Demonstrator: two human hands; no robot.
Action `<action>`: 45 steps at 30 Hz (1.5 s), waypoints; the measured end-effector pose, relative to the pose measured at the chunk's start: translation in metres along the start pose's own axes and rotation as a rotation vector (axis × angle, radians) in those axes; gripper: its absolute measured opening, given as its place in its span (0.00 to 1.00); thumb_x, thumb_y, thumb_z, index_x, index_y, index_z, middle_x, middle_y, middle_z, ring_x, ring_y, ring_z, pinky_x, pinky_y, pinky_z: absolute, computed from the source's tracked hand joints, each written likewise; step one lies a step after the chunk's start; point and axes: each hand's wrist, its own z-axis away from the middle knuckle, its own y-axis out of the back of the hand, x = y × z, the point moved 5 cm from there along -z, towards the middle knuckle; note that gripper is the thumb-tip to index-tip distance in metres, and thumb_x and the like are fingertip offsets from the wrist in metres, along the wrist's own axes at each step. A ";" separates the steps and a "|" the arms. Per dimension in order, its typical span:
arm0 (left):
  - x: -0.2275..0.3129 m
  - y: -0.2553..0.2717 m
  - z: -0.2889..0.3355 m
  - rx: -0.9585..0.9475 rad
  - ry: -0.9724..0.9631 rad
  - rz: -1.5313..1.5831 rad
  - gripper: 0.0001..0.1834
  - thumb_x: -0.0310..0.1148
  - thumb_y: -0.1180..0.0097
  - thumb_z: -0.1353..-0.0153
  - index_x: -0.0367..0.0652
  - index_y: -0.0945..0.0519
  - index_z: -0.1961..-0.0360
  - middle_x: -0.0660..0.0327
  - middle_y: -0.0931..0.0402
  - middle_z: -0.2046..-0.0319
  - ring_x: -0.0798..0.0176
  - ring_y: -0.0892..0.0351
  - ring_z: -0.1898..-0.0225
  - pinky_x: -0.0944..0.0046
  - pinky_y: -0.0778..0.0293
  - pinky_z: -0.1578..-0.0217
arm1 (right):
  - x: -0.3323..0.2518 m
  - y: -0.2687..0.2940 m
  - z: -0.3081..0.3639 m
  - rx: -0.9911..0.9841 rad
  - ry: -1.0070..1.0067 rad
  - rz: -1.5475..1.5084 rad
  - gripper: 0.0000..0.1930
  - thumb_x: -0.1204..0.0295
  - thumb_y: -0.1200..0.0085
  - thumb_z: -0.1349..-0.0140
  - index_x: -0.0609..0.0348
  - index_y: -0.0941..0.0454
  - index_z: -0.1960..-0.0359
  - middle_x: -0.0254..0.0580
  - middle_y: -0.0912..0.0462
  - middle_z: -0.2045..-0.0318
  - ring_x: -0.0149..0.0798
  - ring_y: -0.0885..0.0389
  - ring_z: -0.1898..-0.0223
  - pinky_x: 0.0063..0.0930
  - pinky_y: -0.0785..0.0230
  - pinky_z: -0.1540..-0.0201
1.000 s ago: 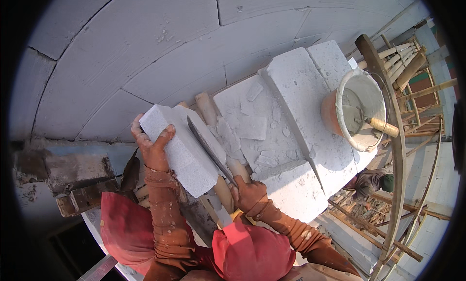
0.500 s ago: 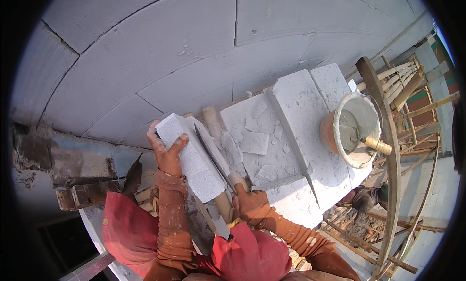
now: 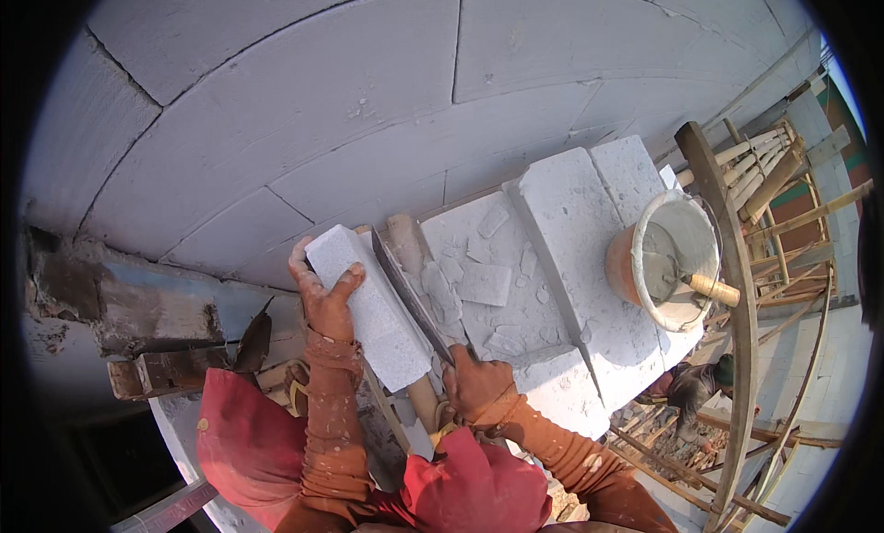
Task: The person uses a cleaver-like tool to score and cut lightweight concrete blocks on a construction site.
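My left hand (image 3: pixel 327 293) is wrapped round the far end of a pale grey aerated concrete block (image 3: pixel 382 335), thumb on its top and fingers over its left side. The block lies slanted, its near end toward me. In my right hand (image 3: pixel 479 386) is the handle of a machete (image 3: pixel 405 289) with a long dark blade. That blade runs along the block's right side, its tip pointing away from me. Just right of it, broken chunks (image 3: pixel 483 284) and flakes lie on a pale slab (image 3: pixel 543 316). The handle is mostly hidden by my fingers.
A bucket (image 3: pixel 635 257) of wet grey mortar with a wooden-handled tool (image 3: pixel 714 289) stands on blocks (image 3: pixel 575 220) to the right. A wooden post (image 3: pixel 737 349) rises beside it. A block wall (image 3: pixel 368 118) closes the far side. Below right, another person (image 3: pixel 691 390) is among timber.
The machete blade has shifted slightly and now sits closer along the block's right side. My left hand keeps its hold on the block. The whole view has moved a little.
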 end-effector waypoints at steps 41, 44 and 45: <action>-0.012 0.000 0.007 -0.071 0.020 0.053 0.36 0.22 0.41 0.53 0.41 0.42 0.41 0.55 0.35 0.52 0.62 0.31 0.53 0.65 0.29 0.52 | -0.011 0.048 -0.014 0.349 0.175 -0.324 0.07 0.76 0.49 0.42 0.65 0.33 0.65 0.45 0.24 0.86 0.50 0.20 0.82 0.36 0.28 0.78; -0.009 -0.007 -0.002 -0.009 0.001 0.089 0.39 0.28 0.38 0.54 0.37 0.41 0.40 0.55 0.33 0.53 0.61 0.32 0.52 0.63 0.34 0.49 | 0.005 0.020 -0.026 -0.059 0.083 -0.113 0.11 0.73 0.47 0.42 0.64 0.33 0.61 0.44 0.31 0.91 0.54 0.27 0.88 0.42 0.31 0.81; -0.014 -0.002 0.001 -0.028 0.016 0.075 0.38 0.26 0.39 0.54 0.39 0.42 0.41 0.55 0.34 0.52 0.61 0.32 0.52 0.63 0.33 0.50 | -0.005 0.048 -0.027 0.010 0.104 -0.181 0.10 0.74 0.49 0.42 0.64 0.33 0.61 0.45 0.29 0.89 0.53 0.26 0.88 0.42 0.32 0.81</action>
